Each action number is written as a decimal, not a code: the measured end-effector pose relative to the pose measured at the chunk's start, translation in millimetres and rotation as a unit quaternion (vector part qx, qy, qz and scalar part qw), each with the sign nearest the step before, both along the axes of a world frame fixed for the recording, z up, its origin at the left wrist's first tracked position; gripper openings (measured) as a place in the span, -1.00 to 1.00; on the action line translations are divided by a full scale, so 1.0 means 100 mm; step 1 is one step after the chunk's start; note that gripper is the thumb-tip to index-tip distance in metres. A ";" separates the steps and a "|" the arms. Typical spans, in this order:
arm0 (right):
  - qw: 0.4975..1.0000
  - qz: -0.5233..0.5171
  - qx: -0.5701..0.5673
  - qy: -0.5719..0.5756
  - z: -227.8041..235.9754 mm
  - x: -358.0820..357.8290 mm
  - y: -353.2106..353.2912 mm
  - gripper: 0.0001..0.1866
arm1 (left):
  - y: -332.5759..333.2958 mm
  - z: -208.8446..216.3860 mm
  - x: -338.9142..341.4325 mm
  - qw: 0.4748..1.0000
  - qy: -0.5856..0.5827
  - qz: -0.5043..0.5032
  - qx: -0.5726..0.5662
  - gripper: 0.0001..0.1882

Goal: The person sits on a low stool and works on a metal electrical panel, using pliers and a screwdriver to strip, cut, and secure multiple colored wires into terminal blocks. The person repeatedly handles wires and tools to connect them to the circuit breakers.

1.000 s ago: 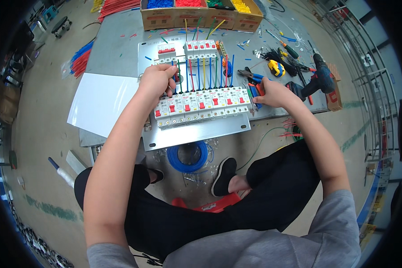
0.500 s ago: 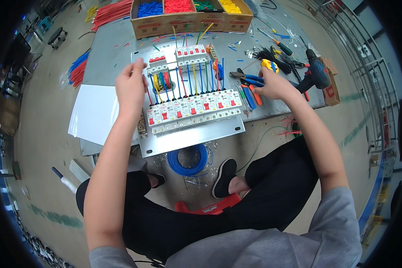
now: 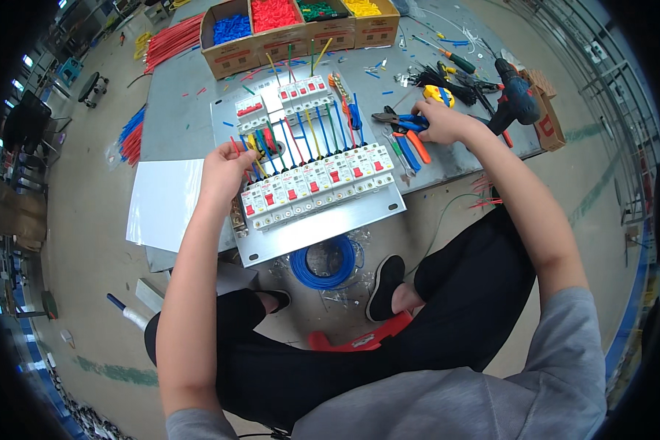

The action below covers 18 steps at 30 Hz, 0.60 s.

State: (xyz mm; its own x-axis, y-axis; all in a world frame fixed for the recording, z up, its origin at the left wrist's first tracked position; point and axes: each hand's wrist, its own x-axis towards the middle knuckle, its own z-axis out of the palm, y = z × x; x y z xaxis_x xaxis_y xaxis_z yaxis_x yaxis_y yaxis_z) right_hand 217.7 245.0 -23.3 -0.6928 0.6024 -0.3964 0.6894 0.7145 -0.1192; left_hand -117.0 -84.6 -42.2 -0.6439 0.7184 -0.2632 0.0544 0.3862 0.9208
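Observation:
A metal mounting plate lies at the table's near edge, bearing a front row of white circuit breakers with red levers. Blue, red, yellow and green wires stand up behind that row. My left hand is closed at the row's left end, thumb and fingertips pinching a red wire. Further back on the plate sit a smaller breaker group and a single breaker. To the right, my right hand closes round the blue handles of pliers, whose jaws point left.
Partitioned cardboard boxes of coloured caps stand at the back. A drill, a tape measure, orange-handled pliers and black cable ties lie right. A white sheet lies left. A blue wire coil is on the floor.
My left hand has come down to the wires at the breaker row's left end and pinched a red one. My right hand has closed further round the pliers' handles. The view has shifted slightly.

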 end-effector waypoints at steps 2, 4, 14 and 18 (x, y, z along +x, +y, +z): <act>1.000 0.002 -0.003 -0.004 0.02 -0.03 0.00 -0.29 | -0.01 0.01 -0.03 1.000 0.000 -0.003 -0.004 -0.85; 1.000 0.008 -0.004 -0.005 0.03 -0.03 0.02 -0.29 | 0.01 0.00 -0.03 1.000 -0.005 0.005 0.008 -0.87; 1.000 -0.004 -0.003 -0.004 0.01 -0.04 0.03 -0.32 | 0.05 -0.02 -0.03 0.997 -0.054 0.052 0.028 -0.83; 1.000 0.001 -0.004 -0.004 0.00 -0.08 0.04 -0.28 | 0.07 -0.07 -0.10 0.996 -0.066 0.042 0.054 -0.80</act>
